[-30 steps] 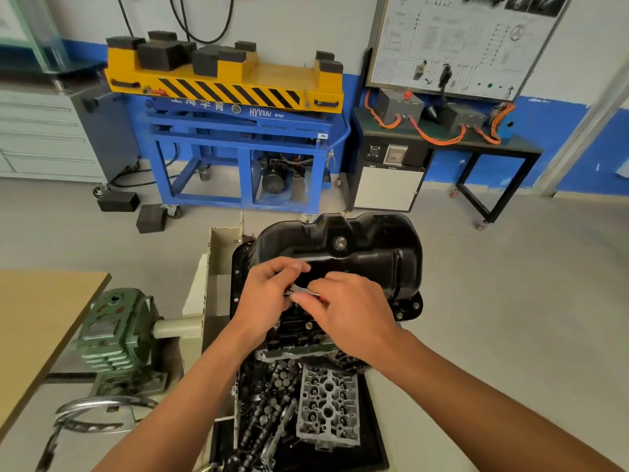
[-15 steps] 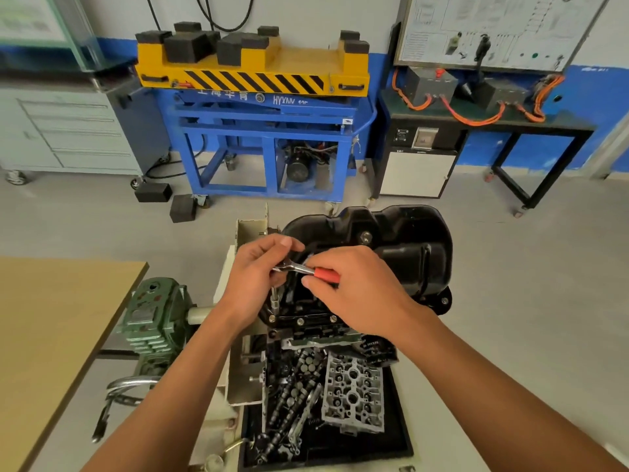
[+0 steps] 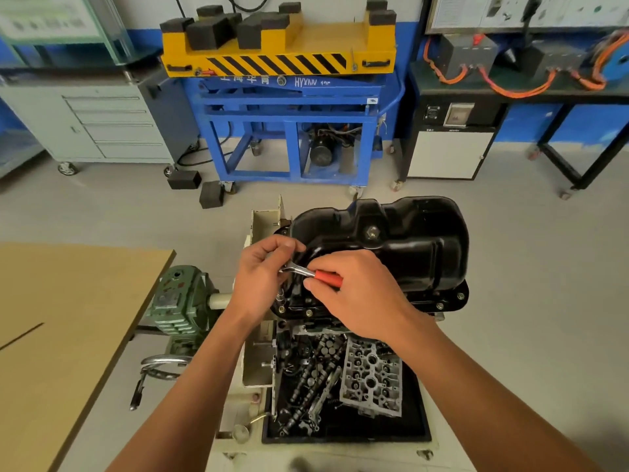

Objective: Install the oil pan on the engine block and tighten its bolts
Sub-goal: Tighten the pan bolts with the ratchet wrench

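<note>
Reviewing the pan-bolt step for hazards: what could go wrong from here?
1. Left hand and right hand crowd the small ratchet beside the oil pan wall; a slip could bang knuckles.
2. A fumbled bolt could get lost among loose parts in the tray below.

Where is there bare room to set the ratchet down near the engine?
The wooden table left of the green gearbox is bare. In the black tray, strips along the near edge and right of the grey casting are free. Camshafts fill its left half; the left hand and right hand crowd the oil pan's left end.
</note>
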`<state>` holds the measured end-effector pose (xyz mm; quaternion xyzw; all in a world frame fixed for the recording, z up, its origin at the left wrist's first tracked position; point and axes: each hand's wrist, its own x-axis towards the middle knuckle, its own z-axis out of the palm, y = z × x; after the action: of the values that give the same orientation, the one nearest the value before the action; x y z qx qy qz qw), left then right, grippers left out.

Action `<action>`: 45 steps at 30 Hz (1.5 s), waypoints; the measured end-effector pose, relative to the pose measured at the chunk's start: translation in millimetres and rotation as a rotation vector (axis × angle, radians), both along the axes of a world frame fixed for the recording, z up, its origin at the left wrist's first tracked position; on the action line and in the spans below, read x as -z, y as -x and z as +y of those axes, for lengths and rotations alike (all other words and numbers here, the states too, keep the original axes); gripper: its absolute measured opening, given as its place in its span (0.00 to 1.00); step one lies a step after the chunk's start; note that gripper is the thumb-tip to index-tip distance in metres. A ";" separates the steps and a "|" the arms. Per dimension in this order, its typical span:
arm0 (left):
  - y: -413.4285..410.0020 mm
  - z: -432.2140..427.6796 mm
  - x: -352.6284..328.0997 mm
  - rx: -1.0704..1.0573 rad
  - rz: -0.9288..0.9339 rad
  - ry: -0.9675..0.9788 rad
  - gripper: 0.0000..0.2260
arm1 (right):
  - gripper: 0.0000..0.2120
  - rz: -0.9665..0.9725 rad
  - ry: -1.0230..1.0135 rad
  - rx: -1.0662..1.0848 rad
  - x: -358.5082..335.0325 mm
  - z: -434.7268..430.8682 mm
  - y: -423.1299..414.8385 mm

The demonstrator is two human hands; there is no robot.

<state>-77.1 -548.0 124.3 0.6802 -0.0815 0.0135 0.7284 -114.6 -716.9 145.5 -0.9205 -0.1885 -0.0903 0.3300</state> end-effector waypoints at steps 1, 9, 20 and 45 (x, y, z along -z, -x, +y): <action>-0.1 0.6 1.2 0.002 0.006 -0.010 0.12 | 0.08 0.004 0.004 0.007 0.3 1.6 0.9; 1.0 3.5 12.9 0.062 0.071 0.000 0.12 | 0.10 0.083 0.061 0.111 3.4 13.2 9.0; -17.3 22.2 12.3 0.309 0.029 -0.031 0.13 | 0.23 0.475 -0.098 0.187 -15.5 79.2 38.2; -22.7 20.9 27.9 0.399 0.043 0.084 0.13 | 0.22 0.226 -0.481 0.402 7.5 -8.5 -3.7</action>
<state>-54.4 -527.1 96.4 0.6198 -0.1984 -0.1420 0.7458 -110.9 -725.4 138.0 -0.8391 0.0615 -0.0928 0.5324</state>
